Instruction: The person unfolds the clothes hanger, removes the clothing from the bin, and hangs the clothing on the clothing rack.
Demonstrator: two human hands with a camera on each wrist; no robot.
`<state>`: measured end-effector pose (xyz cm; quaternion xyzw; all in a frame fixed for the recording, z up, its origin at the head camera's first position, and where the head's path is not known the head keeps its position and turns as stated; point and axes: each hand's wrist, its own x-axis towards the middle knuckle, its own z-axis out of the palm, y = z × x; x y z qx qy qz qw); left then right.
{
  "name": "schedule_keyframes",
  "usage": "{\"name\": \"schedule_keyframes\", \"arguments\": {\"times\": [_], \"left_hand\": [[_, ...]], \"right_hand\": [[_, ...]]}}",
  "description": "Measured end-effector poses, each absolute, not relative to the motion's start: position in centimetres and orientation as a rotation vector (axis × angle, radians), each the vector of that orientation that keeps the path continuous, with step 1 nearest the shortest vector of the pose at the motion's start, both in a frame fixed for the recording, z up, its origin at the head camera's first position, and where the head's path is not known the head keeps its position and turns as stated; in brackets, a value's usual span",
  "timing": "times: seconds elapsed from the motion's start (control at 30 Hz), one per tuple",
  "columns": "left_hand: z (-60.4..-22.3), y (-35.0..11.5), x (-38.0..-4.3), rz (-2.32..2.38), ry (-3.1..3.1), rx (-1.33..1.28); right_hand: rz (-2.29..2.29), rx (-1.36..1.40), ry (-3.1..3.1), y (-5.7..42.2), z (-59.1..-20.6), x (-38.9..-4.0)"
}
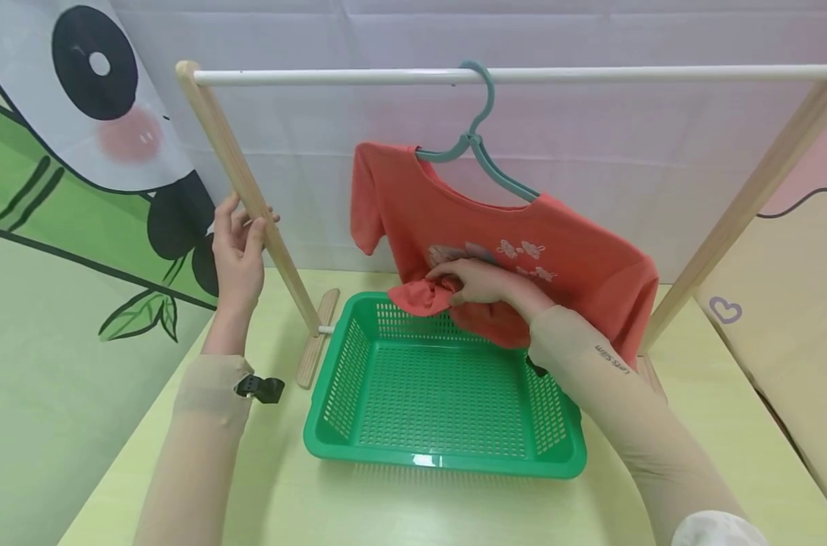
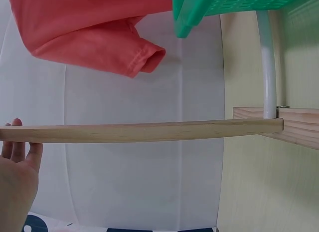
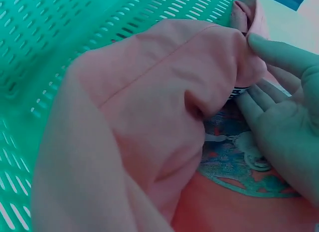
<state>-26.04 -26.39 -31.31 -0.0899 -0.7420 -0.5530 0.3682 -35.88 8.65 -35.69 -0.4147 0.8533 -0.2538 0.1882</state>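
A coral-red T-shirt (image 1: 509, 227) with a printed front hangs on a grey-green hanger (image 1: 484, 152) hooked over the rack's white rail. My right hand (image 1: 478, 282) pinches the shirt's bunched lower hem, lifting it above the basket's back rim. In the right wrist view, the thumb (image 3: 279, 53) presses on the folded fabric (image 3: 164, 82), with the fingers on its printed side. My left hand (image 1: 239, 254) holds the rack's left wooden post (image 1: 239, 171), fingertips showing past its far side. The left wrist view shows this hand (image 2: 17, 177) at the post's end.
Below the shirt, a green perforated basket (image 1: 444, 466) stands on the pale yellow table (image 1: 270, 470). The rack's white rail (image 1: 331, 77) spans the top, and its right post (image 1: 748, 197) stands beyond the shirt. A wooden foot (image 1: 314, 349) sits left of the basket.
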Motion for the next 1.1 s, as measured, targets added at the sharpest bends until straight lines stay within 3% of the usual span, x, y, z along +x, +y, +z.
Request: {"name": "schedule_keyframes", "arguments": {"times": [0.33, 0.57, 0.73, 1.1], "left_hand": [[-31.3, -26.6, -26.5, -1.425, -1.873, -0.274], [-31.5, -26.5, -26.2, -1.427, -1.899, -0.224], [-31.6, -26.5, -26.2, -1.419, -1.911, -0.221], [-31.3, -26.4, -26.1, -1.427, -1.893, -0.248]], "right_hand": [[-0.696, -1.334, 2.564, 9.8, -35.8, -35.7], [-0.523, -1.284, 2.643, 10.3, -37.2, -35.7], [-0.649, -1.338, 2.679, 10.6, -38.1, -36.1], [-0.820, -1.188, 2.831, 11.9, -36.7, -38.5]]}}
